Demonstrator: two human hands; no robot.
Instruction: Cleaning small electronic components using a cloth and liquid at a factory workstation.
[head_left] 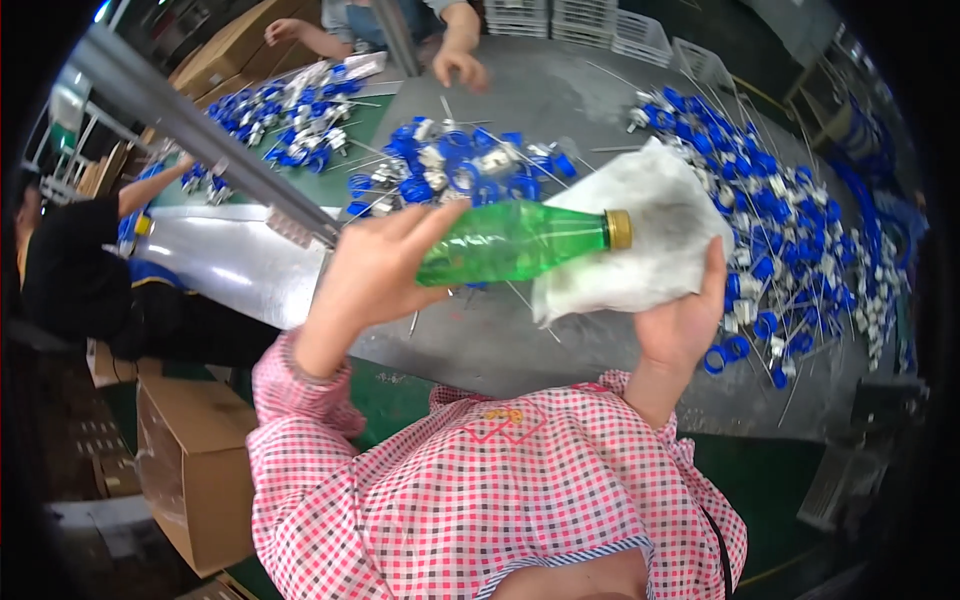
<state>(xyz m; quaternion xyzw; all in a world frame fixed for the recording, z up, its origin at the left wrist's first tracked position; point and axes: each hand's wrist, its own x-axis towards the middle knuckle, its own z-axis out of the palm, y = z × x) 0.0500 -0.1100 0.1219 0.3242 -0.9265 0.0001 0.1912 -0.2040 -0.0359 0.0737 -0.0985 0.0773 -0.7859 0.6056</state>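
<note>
A green plastic bottle (520, 240) with a gold cap lies sideways in the air, its cap pointing right. My left hand (385, 262) is wrapped round the bottle's base end. On the right, my right hand (680, 325) supports a white cloth (650, 230) with a grey smudge, fingers mostly hidden behind it. The bottle's cap is in front of the cloth; whether they touch I cannot tell. Beneath the bottle, a pile of blue rings with white connectors (440, 165) rests on the grey table (540, 90).
A large heap of blue and white parts (770, 220) with thin rods covers the right side. Another heap (290, 115) lies at far left, past a metal post (200, 130). White crates (640, 38) line the back. Two people work nearby; a cardboard box (195, 470) stands lower left.
</note>
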